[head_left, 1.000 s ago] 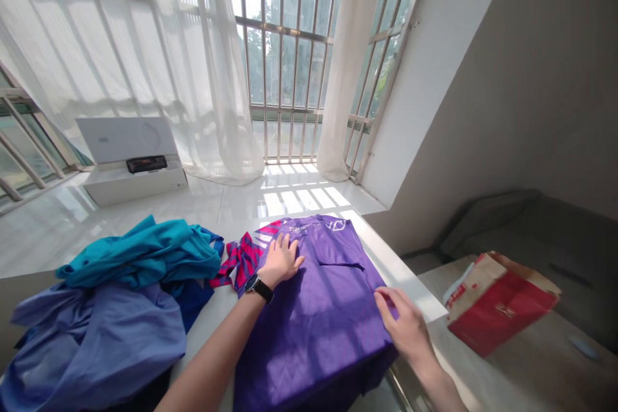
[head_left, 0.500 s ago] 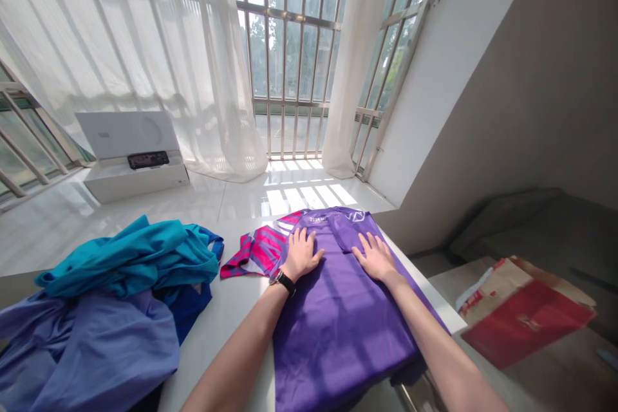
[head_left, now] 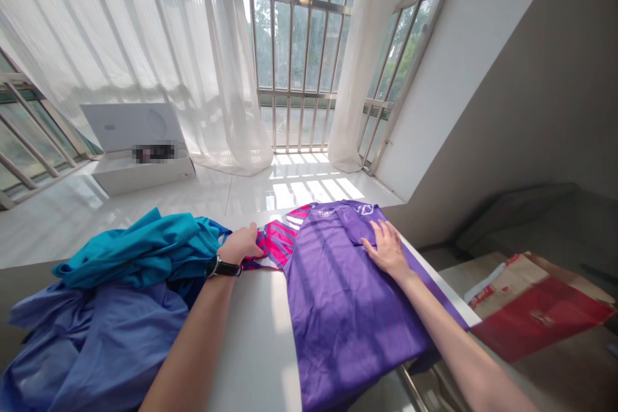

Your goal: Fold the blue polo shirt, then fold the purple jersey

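Observation:
A purple T-shirt (head_left: 333,290) with a pink-patterned sleeve lies spread on the white surface, its lower end hanging over the near edge. My left hand (head_left: 241,243), with a watch on the wrist, is closed on the end of the pink sleeve (head_left: 277,241). My right hand (head_left: 386,248) lies with fingers spread on the shirt's right side, beside a part folded inward near the collar. To the left, a teal garment (head_left: 149,248) rests on a lavender-blue one (head_left: 106,335) in a loose heap, close to my left wrist.
A white open box (head_left: 145,174) holding a blurred dark item stands at the back left by the sheer curtain (head_left: 226,77). Behind is a barred window (head_left: 299,45). A red and brown paper bag (head_left: 541,309) sits lower at the right, past the white surface's edge (head_left: 463,315).
My left hand has moved left from the shirt's chest to the end of the pink sleeve and closed on it. My right hand stays on the shirt. The view has shifted slightly.

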Tool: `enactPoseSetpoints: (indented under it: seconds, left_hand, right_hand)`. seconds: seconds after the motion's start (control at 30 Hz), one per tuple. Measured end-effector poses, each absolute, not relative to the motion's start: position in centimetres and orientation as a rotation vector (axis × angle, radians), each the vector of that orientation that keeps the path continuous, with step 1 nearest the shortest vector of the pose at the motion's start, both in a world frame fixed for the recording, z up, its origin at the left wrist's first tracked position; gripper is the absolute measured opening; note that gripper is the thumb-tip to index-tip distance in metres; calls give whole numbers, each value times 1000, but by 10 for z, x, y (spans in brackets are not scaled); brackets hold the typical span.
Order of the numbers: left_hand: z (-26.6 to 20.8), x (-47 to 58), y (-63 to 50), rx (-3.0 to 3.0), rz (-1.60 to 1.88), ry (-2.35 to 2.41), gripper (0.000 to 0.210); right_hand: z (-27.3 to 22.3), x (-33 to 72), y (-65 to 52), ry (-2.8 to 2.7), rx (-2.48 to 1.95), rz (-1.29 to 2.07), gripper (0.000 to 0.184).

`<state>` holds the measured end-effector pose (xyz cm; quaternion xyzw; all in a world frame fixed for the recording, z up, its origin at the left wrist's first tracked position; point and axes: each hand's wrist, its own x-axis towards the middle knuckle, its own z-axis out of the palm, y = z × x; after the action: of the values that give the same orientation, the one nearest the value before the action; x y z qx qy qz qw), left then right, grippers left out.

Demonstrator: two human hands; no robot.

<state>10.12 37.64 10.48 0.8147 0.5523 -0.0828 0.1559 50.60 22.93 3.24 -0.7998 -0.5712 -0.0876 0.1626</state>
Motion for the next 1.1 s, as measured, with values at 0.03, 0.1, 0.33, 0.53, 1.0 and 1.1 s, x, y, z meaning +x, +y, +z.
enactPoseSetpoints:
  seconds: [0.03, 0.1, 0.33, 0.53, 1.0, 1.1]
  left_hand:
    - [105, 104, 376, 2346, -242, 1554, 67]
    - [104, 110, 375, 2369, -233, 1520, 71]
    - [100, 111, 375, 2389, -122, 1528, 56]
    - [102, 103, 386, 2329, -79, 1474, 80]
    - [97, 102, 388, 2246, 42, 1298, 9]
    - [104, 97, 391, 2185, 169, 1253, 6]
  right_hand:
    - [36, 493, 226, -1622, -2189, -310, 64]
    - [44, 460, 217, -1622, -2021, -344, 53]
    - [80, 327, 176, -1785, -1582, -11, 20]
    - [88, 286, 142, -1780, -1499, 212, 19]
    - [45, 290, 86, -1557, -1497, 439, 13]
    - [48, 293, 88, -1550, -1481, 458, 13]
